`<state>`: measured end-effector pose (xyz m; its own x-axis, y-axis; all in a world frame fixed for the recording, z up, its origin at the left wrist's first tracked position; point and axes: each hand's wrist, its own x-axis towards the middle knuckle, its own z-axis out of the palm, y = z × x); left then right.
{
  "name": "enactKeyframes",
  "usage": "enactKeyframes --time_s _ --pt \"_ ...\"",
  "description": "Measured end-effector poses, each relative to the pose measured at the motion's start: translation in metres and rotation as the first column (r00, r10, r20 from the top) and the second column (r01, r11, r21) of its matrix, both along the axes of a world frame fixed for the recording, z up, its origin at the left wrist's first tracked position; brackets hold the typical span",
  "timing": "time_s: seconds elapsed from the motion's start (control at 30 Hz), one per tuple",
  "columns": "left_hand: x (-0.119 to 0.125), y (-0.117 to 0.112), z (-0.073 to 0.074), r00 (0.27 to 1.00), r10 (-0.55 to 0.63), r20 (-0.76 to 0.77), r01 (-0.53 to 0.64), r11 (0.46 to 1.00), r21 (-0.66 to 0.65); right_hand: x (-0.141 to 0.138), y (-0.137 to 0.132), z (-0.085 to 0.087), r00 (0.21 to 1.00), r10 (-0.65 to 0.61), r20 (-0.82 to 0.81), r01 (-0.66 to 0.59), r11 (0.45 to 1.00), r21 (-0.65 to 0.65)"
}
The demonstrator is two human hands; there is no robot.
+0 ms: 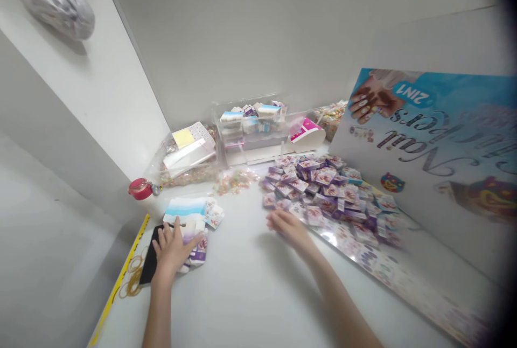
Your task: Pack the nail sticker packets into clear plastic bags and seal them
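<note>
My left hand (173,248), open with its fingers spread, rests over a small group of purple-and-white boxes (197,253) at the left of the table. Under its outer side lies a flat black object (150,262). White-and-blue cartons (186,209) lie just past the fingertips, with a few small boxes (214,214) beside them. My right hand (288,228) hovers at the near left edge of a heaped pile of small purple-and-white boxes (323,186). Its fingers are curled together and slightly blurred; whatever they hold, if anything, is hidden.
A large printed nail stickers display box (436,143) stands at right. Clear bins (258,138) with cartons stand at the back, beside a plastic bag (189,170). A red-lidded bottle (140,189), rubber bands (131,283) and yellow edge tape (117,289) are at left.
</note>
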<state>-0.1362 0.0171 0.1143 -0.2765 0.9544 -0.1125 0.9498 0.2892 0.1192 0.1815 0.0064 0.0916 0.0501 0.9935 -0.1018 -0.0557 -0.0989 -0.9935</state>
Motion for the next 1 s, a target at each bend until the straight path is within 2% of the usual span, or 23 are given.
enactKeyframes --time_s 0.23,0.33,0.4,0.43,0.47,0.5,0.53,0.6,0.67,0.73,0.8,1.0 --pt "-0.003 -0.004 0.004 1.000 -0.004 0.002 0.004 1.000 -0.007 -0.002 -0.003 0.006 1.000 0.013 0.027 -0.014 1.000 0.012" --pt "0.009 -0.012 0.009 1.000 -0.027 0.010 0.024 0.983 0.180 -0.008 -0.006 0.010 0.998 0.051 0.022 -0.052 0.997 0.062" --pt "0.028 -0.024 0.012 0.982 -0.148 0.121 0.102 0.941 0.322 -0.015 -0.009 0.013 0.993 0.115 0.011 -0.116 0.987 0.107" --pt "0.041 -0.031 0.012 0.938 -0.253 0.238 0.157 0.920 0.359 -0.019 -0.011 0.014 0.986 0.164 0.009 -0.164 0.978 0.126" --pt "0.055 -0.038 0.012 0.850 -0.358 0.386 0.209 0.903 0.376 -0.024 -0.014 0.014 0.974 0.228 0.010 -0.227 0.964 0.141" --pt "0.070 -0.045 0.011 0.727 -0.425 0.540 0.250 0.895 0.369 -0.029 -0.016 0.014 0.953 0.302 0.011 -0.300 0.941 0.154" --pt "0.083 -0.052 0.009 0.608 -0.438 0.662 0.268 0.898 0.349 -0.034 -0.018 0.013 0.926 0.377 0.001 -0.372 0.913 0.168" --pt "0.102 -0.062 0.004 0.452 -0.376 0.809 0.222 0.926 0.306 -0.043 -0.021 0.010 0.870 0.490 -0.058 -0.471 0.860 0.197" --pt "0.111 -0.066 -0.001 0.370 -0.306 0.877 0.125 0.952 0.280 -0.050 -0.023 0.006 0.831 0.540 -0.132 -0.510 0.835 0.209" --pt "0.110 -0.066 -0.004 0.318 -0.269 0.909 0.047 0.962 0.268 -0.055 -0.025 0.004 0.815 0.558 -0.160 -0.525 0.826 0.205" --pt "0.104 -0.067 -0.006 0.311 -0.255 0.916 0.014 0.964 0.264 -0.060 -0.027 0.004 0.808 0.574 -0.134 -0.543 0.813 0.211" --pt "0.082 -0.081 -0.014 0.449 -0.265 0.853 -0.044 0.947 0.318 -0.081 -0.035 -0.002 0.829 0.556 -0.058 -0.533 0.817 0.221"
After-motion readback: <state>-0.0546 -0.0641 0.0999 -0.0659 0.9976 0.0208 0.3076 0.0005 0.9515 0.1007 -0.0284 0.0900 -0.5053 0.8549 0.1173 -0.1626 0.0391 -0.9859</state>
